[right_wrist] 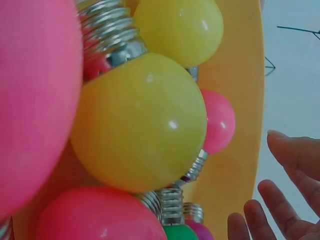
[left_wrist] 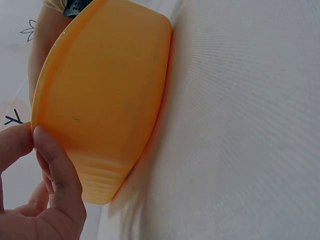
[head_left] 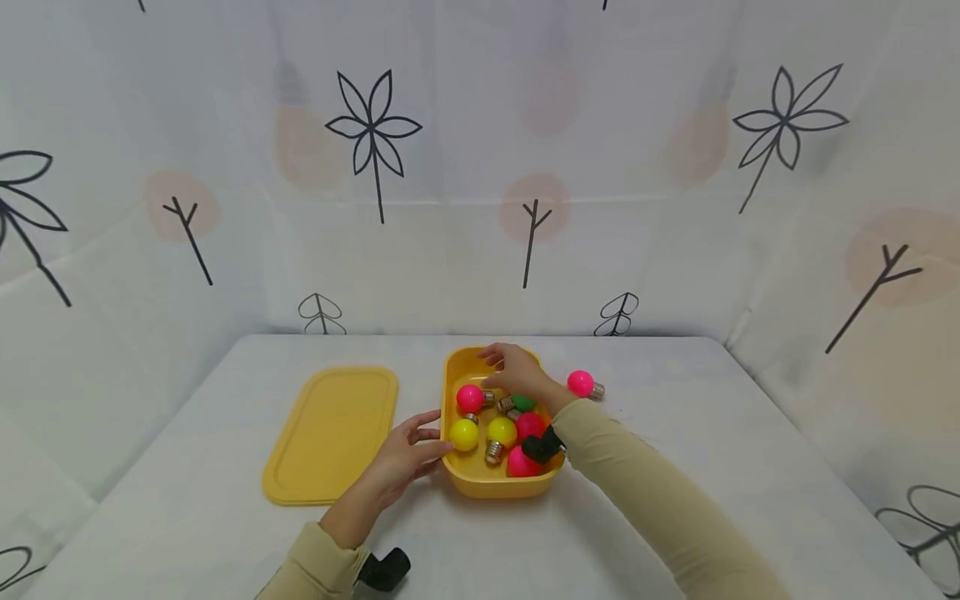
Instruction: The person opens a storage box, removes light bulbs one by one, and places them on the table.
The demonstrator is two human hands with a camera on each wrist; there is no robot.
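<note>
A yellow plastic tub [head_left: 495, 487] stands mid-table with several round light bulbs in it. In the head view these include a pink bulb [head_left: 470, 398], a yellow bulb [head_left: 463, 434], another yellow bulb [head_left: 502, 432] and a partly covered green bulb [head_left: 523, 403]. My left hand [head_left: 408, 454] pinches the tub's left rim between thumb and finger, as the left wrist view shows. Over the tub's far end hovers my right hand [head_left: 517, 371], fingers loosely bent. Nothing shows between the right hand's fingers [right_wrist: 280, 202] in the right wrist view.
Left of the tub a flat yellow lid [head_left: 330, 442] lies on the white-covered table [head_left: 660, 500]. One pink bulb [head_left: 581, 383] lies outside the tub, to its right. A patterned cloth [head_left: 465, 167] hangs behind and at both sides.
</note>
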